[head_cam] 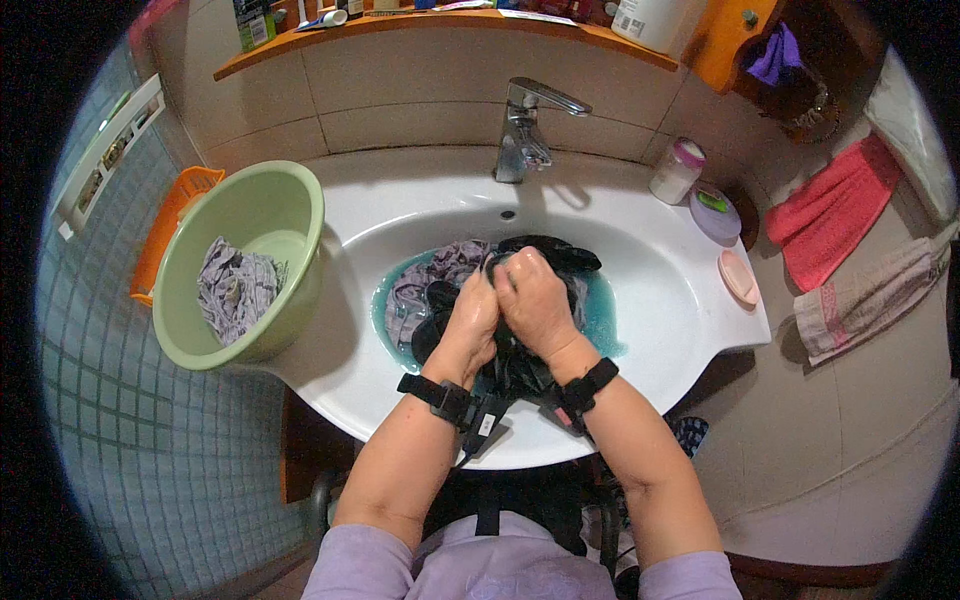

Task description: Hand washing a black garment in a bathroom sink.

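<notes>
Both my hands are close together over the middle of a white washbasin [660,300], gripping wet black cloth. My left hand [474,315] has its fingers closed on the cloth, its fingertips partly hidden. Beside it, my right hand [534,300] is curled into a fist on the same black cloth [514,367], which hangs down between my wrists. Blue-green water [602,315] lies in the basin around more black cloth and a greyish-purple fabric [409,296]. Left of the basin's bowl, a light green plastic tub [315,225] holds a crumpled greyish-purple patterned cloth [236,291].
A chrome faucet [517,135] rises behind the basin. On the right rim are a jar with a pink lid [677,172], a lilac container [714,214] and a pink soap dish [739,277]. Towels [836,214] hang at the right. A wooden shelf [450,16] with toiletries runs above.
</notes>
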A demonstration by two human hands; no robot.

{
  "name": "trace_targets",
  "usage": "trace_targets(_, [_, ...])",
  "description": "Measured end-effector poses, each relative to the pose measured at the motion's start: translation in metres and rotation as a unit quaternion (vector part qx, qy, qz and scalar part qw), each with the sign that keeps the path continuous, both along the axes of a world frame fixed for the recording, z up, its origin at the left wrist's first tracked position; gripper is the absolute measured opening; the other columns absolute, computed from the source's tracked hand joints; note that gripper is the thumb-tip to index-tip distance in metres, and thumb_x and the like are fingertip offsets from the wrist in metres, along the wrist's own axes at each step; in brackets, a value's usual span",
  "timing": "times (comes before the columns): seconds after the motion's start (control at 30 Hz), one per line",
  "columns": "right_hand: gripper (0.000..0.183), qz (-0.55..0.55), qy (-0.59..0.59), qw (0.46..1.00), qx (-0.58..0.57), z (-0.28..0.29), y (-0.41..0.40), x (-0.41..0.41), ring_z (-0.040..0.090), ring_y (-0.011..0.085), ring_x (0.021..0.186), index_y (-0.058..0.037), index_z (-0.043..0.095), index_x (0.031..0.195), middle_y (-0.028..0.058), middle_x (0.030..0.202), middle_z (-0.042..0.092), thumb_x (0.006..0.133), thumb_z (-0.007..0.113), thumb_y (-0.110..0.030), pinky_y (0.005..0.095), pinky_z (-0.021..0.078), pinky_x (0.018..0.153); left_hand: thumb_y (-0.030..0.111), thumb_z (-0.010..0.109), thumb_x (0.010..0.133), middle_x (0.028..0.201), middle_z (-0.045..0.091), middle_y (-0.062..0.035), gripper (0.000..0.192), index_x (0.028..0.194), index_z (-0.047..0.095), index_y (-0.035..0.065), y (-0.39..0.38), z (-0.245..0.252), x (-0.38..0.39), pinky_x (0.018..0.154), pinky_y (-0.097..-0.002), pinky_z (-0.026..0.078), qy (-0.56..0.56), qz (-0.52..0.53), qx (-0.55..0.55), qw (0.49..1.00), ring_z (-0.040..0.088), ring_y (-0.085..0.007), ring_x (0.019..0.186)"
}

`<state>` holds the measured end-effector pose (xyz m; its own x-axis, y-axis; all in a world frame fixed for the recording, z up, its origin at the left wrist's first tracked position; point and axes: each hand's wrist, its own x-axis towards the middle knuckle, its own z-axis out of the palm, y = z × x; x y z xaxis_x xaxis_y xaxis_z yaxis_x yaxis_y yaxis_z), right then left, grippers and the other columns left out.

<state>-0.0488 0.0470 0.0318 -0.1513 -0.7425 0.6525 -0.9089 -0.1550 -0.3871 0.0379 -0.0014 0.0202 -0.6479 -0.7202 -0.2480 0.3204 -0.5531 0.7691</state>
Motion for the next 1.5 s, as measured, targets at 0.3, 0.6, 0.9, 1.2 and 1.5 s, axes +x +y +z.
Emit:
trace_targets(0.3, [0.013, -0.069, 0.064, 0.995, 0.032, 0.002, 0.033, -0.058, 0.05, 0.0321, 0.084, -0.0022, 0.05, 0.083, 0.0139, 0.083, 0.052, 0.082, 0.053, -0.015, 0.0407, 0.0417, 0.072, 0.024, 0.062, 0.081, 0.087, 0.06, -0.0129, 0.023, 0.088, 0.059, 0.0033, -0.001, 0.04, 0.02, 0.07, -0.031, 0.044, -0.36, 0.004, -0.504, 0.785, 0.056, -0.0242, 0.076])
trace_targets(0.6, [0.057, -0.025, 0.043, 0.851, 0.522, 0.006, 0.064, -0.06, 0.03, 0.035, 0.124, -0.0265, 0.045, 0.126, 0.0131, 0.133, 0.038, 0.074, 0.068, -0.031, 0.0592, 0.0295, 0.095, 0.032, 0.07, 0.072, 0.125, 0.046, -0.0157, 0.05, 0.118, 0.055, 0.0198, -0.002, 0.038, 0.049, 0.089, -0.0497, 0.039, -0.381, -0.343, -0.646, 0.566, 0.042, -0.0342, 0.117])
trace_targets(0.9, [0.064, -0.012, 0.106, 0.709, 0.697, -0.027, 0.044, -0.037, 0.013, 0.0376, 0.133, -0.0394, 0.03, 0.134, 0.0059, 0.148, 0.008, 0.079, 0.063, -0.038, 0.0691, 0.028, 0.092, 0.057, 0.042, 0.084, 0.149, 0.004, -0.0091, 0.062, 0.136, 0.034, 0.0248, 0.009, -0.01, 0.044, 0.093, -0.0653, 0.029, -0.498, -0.555, -0.564, 0.354, 0.008, -0.0424, 0.133])
trace_targets(1.2, [0.055, -0.051, 0.11, 0.681, 0.722, -0.056, 0.027, -0.046, 0.013, 0.0375, 0.132, -0.0319, 0.034, 0.133, 0.0089, 0.147, 0.009, 0.083, 0.056, -0.041, 0.0699, 0.0313, 0.089, 0.053, 0.041, 0.086, 0.148, 0.002, -0.0152, 0.061, 0.138, 0.029, 0.0246, -0.005, -0.037, 0.03, 0.099, -0.0546, 0.031, -0.508, -0.569, -0.551, 0.337, 0.01, -0.0534, 0.128])
trace_targets(1.5, [0.045, -0.058, 0.14, 0.691, 0.707, -0.074, 0.016, -0.057, 0.024, 0.037, 0.128, -0.0248, 0.042, 0.129, 0.011, 0.14, 0.028, 0.085, 0.053, -0.03, 0.0704, 0.0333, 0.086, 0.028, 0.039, 0.089, 0.143, 0.014, -0.0262, 0.048, 0.134, 0.038, 0.0126, -0.01, -0.063, 0.025, 0.099, -0.0578, 0.026, -0.494, -0.513, -0.624, 0.321, 0.023, -0.0558, 0.122])
